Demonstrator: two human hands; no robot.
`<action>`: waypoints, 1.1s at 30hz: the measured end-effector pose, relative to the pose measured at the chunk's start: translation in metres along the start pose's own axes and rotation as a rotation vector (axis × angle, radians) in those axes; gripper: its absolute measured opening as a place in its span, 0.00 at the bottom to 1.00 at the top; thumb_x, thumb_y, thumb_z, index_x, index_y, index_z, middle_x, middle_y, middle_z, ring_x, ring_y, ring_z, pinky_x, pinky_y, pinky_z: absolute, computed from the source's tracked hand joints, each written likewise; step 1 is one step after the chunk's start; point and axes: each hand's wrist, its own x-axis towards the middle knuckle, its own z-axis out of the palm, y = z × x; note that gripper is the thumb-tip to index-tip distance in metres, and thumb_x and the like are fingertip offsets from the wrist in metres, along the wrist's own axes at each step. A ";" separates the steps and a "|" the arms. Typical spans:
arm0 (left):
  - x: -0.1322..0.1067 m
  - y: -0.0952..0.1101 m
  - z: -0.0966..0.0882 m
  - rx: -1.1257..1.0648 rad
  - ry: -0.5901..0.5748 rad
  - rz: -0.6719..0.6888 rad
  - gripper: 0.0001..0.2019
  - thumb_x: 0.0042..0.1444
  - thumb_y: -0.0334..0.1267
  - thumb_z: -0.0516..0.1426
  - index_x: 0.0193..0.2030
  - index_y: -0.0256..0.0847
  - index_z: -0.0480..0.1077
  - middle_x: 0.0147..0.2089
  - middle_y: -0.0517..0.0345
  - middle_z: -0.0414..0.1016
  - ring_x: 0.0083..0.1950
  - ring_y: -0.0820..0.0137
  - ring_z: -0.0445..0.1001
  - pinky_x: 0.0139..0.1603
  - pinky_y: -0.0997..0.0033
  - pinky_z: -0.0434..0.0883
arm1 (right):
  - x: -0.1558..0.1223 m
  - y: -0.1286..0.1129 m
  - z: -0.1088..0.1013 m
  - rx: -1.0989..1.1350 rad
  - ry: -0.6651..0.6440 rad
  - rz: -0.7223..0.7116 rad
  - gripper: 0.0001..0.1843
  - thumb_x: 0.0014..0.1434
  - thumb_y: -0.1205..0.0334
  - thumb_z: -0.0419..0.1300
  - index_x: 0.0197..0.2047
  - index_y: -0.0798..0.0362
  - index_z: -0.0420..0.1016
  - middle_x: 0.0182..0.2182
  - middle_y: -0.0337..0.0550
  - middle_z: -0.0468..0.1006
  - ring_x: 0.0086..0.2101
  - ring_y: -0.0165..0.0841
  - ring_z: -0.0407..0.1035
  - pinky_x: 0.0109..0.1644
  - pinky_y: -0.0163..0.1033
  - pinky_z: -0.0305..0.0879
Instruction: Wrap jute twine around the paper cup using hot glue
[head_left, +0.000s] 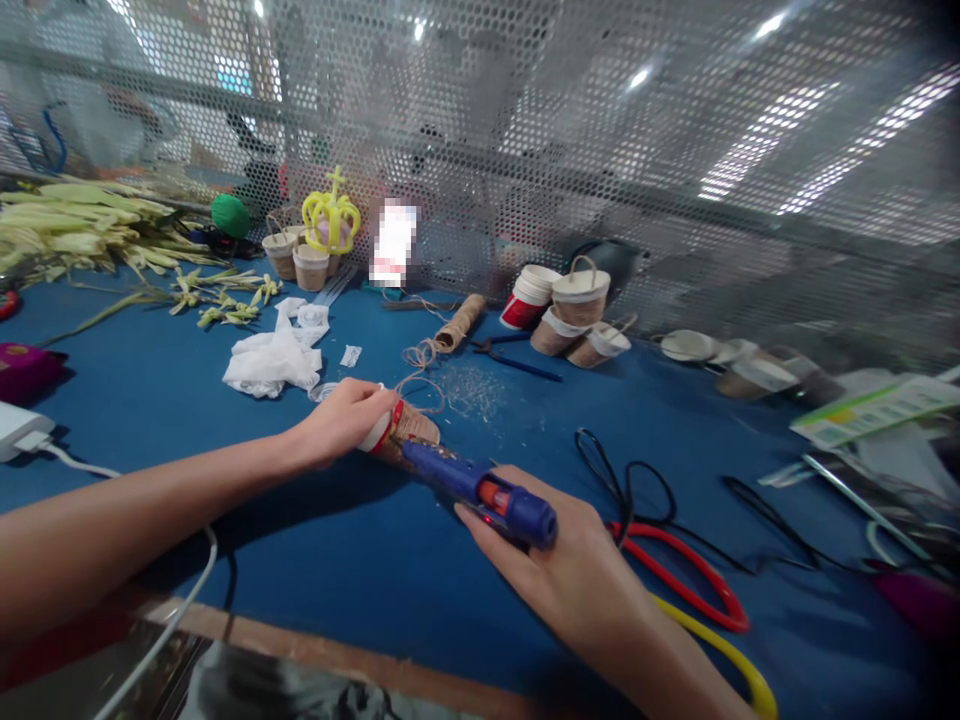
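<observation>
My left hand (349, 420) is closed around the white rim end of a small paper cup (414, 424), which lies tilted on its side; its wall shows red and is partly wrapped in brown twine. In my right hand (555, 550) is a blue hot glue gun (457, 475), with a small red light on its side. The gun's nozzle end points left at the cup and is close to or touching its wall; I cannot tell which. A thin strand of twine (420, 385) runs from behind the cup to a twine roll (461, 322) farther back.
Twine-wrapped cups (577, 310) and pliers (517, 358) stand or lie behind my hands. White tissue (274, 360) and corn husks (82, 225) are at the left. Red-handled scissors (694, 575) and a black cable (637, 490) lie right. A perforated metal screen (480, 130) closes off the back.
</observation>
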 end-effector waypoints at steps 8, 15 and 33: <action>0.000 0.001 0.000 0.007 0.024 -0.012 0.10 0.48 0.35 0.50 0.22 0.34 0.69 0.19 0.60 0.70 0.19 0.76 0.66 0.20 0.78 0.63 | -0.001 -0.002 0.000 -0.037 -0.010 -0.019 0.05 0.54 0.66 0.52 0.27 0.52 0.65 0.22 0.36 0.70 0.23 0.27 0.63 0.27 0.32 0.60; -0.003 0.001 0.000 0.056 0.004 0.013 0.11 0.48 0.38 0.50 0.24 0.33 0.69 0.22 0.58 0.71 0.22 0.75 0.67 0.24 0.77 0.65 | -0.001 0.001 -0.001 0.004 -0.018 0.030 0.06 0.55 0.62 0.52 0.27 0.52 0.64 0.22 0.36 0.69 0.23 0.28 0.62 0.27 0.33 0.60; -0.007 -0.007 -0.012 0.466 -0.179 0.292 0.21 0.55 0.46 0.43 0.28 0.32 0.69 0.22 0.63 0.62 0.23 0.77 0.57 0.24 0.79 0.56 | 0.004 0.001 -0.009 0.080 0.041 0.111 0.06 0.53 0.61 0.55 0.28 0.54 0.70 0.22 0.38 0.74 0.24 0.29 0.66 0.30 0.35 0.66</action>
